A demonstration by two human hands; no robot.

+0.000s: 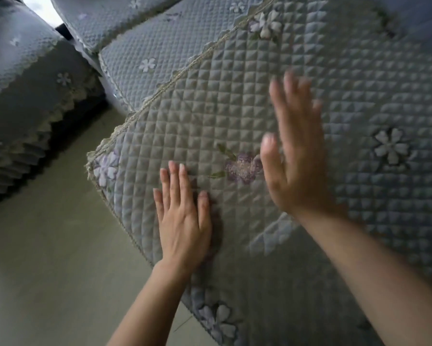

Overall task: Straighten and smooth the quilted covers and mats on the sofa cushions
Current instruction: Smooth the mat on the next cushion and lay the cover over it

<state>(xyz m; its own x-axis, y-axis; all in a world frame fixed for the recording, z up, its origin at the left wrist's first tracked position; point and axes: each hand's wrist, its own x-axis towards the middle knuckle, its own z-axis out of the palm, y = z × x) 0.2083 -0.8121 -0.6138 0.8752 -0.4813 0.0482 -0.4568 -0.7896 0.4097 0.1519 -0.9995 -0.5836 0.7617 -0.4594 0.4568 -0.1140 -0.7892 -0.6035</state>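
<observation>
Your quilted mat (210, 108) is spread out before you: grey-blue, puffy squares, stitched purple flowers, lace trim along its left edge. Just beyond that edge, a matching cover (145, 58) lies alongside it.

Dim, cool light overall; blown-out bright patch (42, 6) top left. Right hand (294, 166) motion-blurred, left hand (182, 221) sharp, casting soft shadow rightward. Wide-angle bending at edges.

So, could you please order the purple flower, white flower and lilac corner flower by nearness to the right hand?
1. Purple flower, just left of the right hand.
2. White flower, to its right.
3. Lilac corner flower, far left.
</observation>
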